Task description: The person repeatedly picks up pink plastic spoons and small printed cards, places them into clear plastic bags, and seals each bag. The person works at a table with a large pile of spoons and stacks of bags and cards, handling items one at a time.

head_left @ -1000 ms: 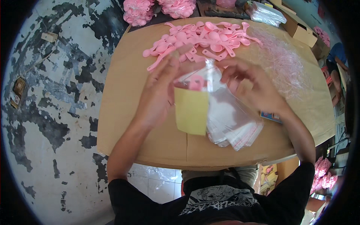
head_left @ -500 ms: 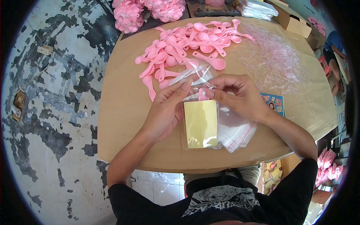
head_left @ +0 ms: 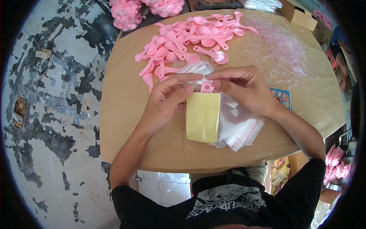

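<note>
Over the near middle of the table, a clear plastic bag holds a yellow card [head_left: 203, 116] and a pink measuring spoon [head_left: 207, 87], whose handle end with a hole shows above the card. My left hand [head_left: 166, 95] pinches the bag's upper left edge between thumb and fingers. At the upper right edge, my right hand [head_left: 246, 89] pinches the plastic too, the fingertips of both hands almost meeting. Behind and to the right of the card lies a stack of clear plastic bags [head_left: 241, 131]. The spoon's bowl is hidden behind the card.
A heap of pink spoons [head_left: 204, 30] covers the table's far middle. Thin clear plastic strips [head_left: 274, 51] lie scattered at the far right. A blue printed card [head_left: 282, 97] is beside my right wrist. Bagged pink spoons [head_left: 126, 15] and a cardboard box [head_left: 299, 15] stand beyond the table.
Both hands have moved slightly up with the bag, and their fingertips have come together over its top edge. The spoon's handle now shows more plainly between them.
</note>
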`<state>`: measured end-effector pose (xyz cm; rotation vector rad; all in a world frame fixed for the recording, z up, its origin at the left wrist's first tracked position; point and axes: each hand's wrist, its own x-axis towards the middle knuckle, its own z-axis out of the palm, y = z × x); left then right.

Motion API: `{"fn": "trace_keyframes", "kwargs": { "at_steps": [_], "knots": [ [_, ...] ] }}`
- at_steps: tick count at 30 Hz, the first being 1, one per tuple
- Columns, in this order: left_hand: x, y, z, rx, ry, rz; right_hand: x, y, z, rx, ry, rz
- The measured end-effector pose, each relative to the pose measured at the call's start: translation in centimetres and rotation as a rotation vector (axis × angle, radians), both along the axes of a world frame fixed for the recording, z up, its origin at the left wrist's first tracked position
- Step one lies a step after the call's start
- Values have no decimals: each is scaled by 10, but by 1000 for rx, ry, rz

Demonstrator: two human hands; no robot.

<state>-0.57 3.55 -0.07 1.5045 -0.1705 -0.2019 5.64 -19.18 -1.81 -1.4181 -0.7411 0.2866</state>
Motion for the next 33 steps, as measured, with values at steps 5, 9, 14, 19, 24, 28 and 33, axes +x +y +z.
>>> {"fn": "trace_keyframes", "kwargs": {
  "at_steps": [5,9,14,19,24,28,33],
  "knots": [
    [1,-3,-4,-53,-90,7,5,-8,4,-29,-163,105],
    [6,5,-9,35,-221,-40,11,-12,7,-67,-461,92],
    [2,12,-3,-46,-114,-129,8,-10,5,-80,-455,85],
    [2,6,-8,178,-280,-88,16,-16,4,-146,-438,-30],
    [1,1,-3,80,-325,-106,-7,-5,38,-319,-140,5],
    [6,-1,-1,-146,-296,4,3,-18,42,-206,-263,-61],
    [17,11,-11,10,-422,122,-17,-142,105,-699,-366,-41]
  ]
}}
